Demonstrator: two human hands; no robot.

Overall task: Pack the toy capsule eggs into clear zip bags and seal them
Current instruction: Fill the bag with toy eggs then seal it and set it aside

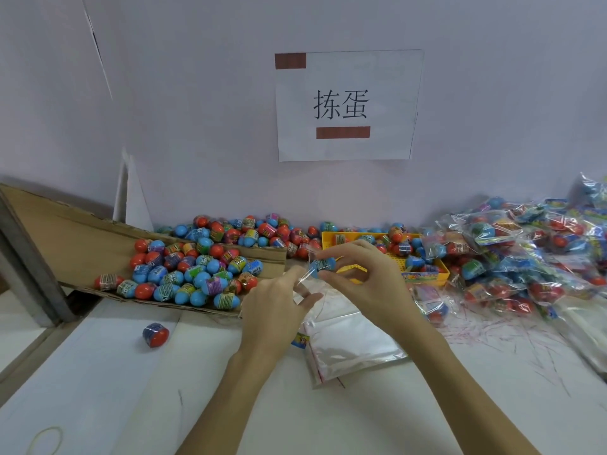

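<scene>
My right hand (364,277) pinches a blue capsule egg (323,266) between thumb and fingers, just above the table's middle. The egg sits at the mouth of a small clear zip bag (303,275), which my left hand (276,307) pinches by its edge. A heap of red and blue capsule eggs (197,270) lies on a cardboard flap to the left. More eggs (262,231) lie along the wall.
A stack of empty clear bags (351,339) lies under my hands. A yellow tray (423,274) stands behind my right hand. Filled bags (512,257) pile up at the right. One loose egg (155,334) and a rubber band (46,441) lie at the left.
</scene>
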